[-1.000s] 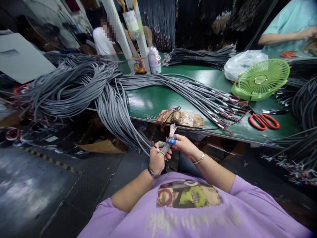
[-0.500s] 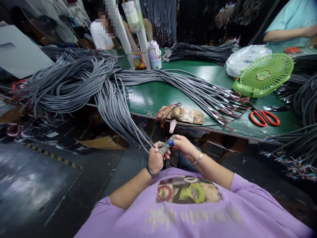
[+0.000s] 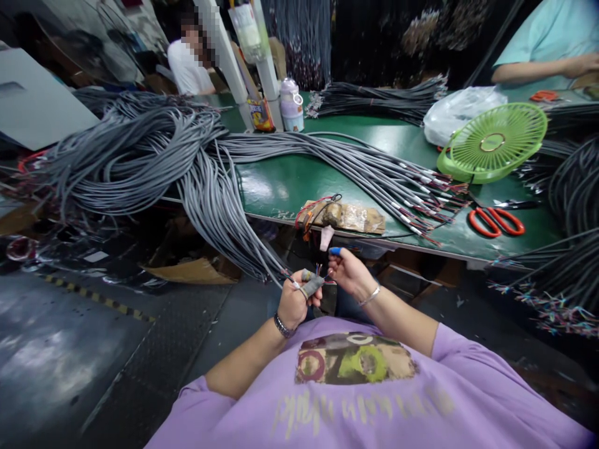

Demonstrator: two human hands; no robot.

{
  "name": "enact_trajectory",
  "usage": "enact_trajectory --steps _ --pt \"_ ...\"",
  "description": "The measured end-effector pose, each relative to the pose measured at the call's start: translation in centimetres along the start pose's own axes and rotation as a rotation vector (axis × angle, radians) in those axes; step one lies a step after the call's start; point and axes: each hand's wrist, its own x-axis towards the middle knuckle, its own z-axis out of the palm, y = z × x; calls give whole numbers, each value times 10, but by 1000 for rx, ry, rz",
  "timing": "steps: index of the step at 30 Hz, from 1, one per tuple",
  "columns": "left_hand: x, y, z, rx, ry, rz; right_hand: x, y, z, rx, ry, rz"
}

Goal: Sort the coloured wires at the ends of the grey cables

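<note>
Cables (image 3: 213,209) are heaped at the left, some hanging off the table (image 3: 274,181). Short of the table's near edge, by the left hand (image 3: 294,304), coloured wires (image 3: 319,270) are gripped, ends showing. The right hand (image 3: 350,274) is held just beside, fingers curled; whether a wire is pinched cannot be told. At right, scissors (image 3: 488,226) are laid near a fan (image 3: 508,140).

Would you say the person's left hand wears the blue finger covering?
No, the blue finger covering is on the right hand.
</note>
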Motion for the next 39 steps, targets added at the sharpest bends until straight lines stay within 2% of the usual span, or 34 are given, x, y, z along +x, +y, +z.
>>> enact_trajectory --steps 1,3,6,10,13,15,23,26,33,39 --pt "-1 0 0 2 5 6 -1 -5 -2 51 45 20" --pt "-1 0 -2 -4 26 17 -7 -12 -5 39 -33 87" --pt "1 -2 -3 -6 40 10 -20 -9 -4 -122 -186 121" --pt "1 -5 -4 17 29 3 -27 -1 1 -324 -223 1" --pt "0 -6 -5 27 12 -13 -26 0 2 -350 -236 -80" --pt "1 -5 -6 21 -8 -25 -24 -1 2 -339 -272 -87" --pt "6 0 -10 -69 -81 -96 -24 -1 -1 -135 -329 164" --pt "6 1 -10 -36 -107 -102 -23 0 1 -149 -303 133" --pt "2 8 -4 224 -112 -57 -29 -2 8 -400 -173 -159" --pt "4 5 0 171 -23 21 -30 3 8 -357 -67 -187"
